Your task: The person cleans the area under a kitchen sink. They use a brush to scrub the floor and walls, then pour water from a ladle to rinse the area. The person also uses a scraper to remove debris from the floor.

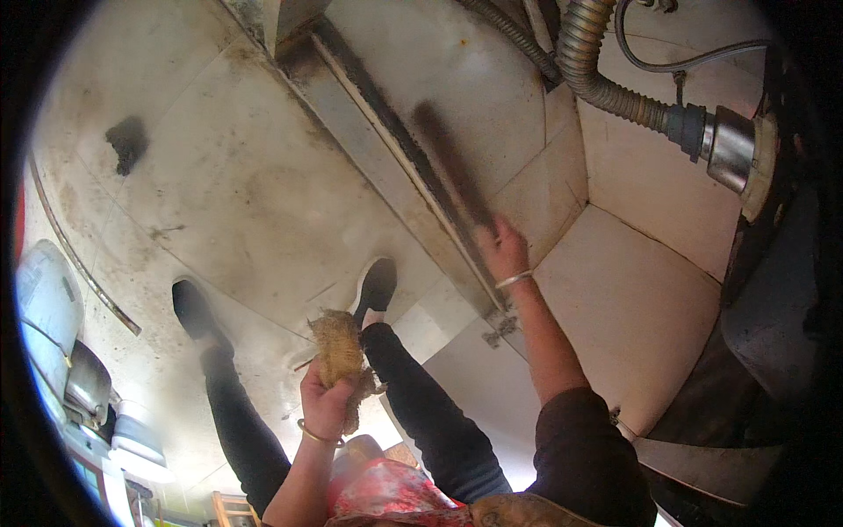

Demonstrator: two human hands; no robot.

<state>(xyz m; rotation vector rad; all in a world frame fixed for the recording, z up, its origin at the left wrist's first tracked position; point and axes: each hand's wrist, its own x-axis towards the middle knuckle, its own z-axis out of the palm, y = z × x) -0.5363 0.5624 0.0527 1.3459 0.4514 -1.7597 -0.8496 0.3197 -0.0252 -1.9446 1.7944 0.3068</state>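
My left hand (327,398) grips a tan, fibrous scrubbing pad (338,346) with frayed edges, held above the floor between my legs. At the right, my right hand (506,253) closes around the near end of a long, dark brown, strip-like object (454,168). Blur hides what kind of tool it is. It lies alongside a long, straight raised ledge (388,158), whose top edge carries a line of black grime. Whether the strip touches the ledge cannot be made out.
Stained floor tiles (263,165) surround my shoes, with a dark grime patch (126,145) at left. A ribbed drain hose (619,92) joins a metal fitting (730,148) at upper right. A curved pipe (82,260) lies at left, near a metal pot (87,382).
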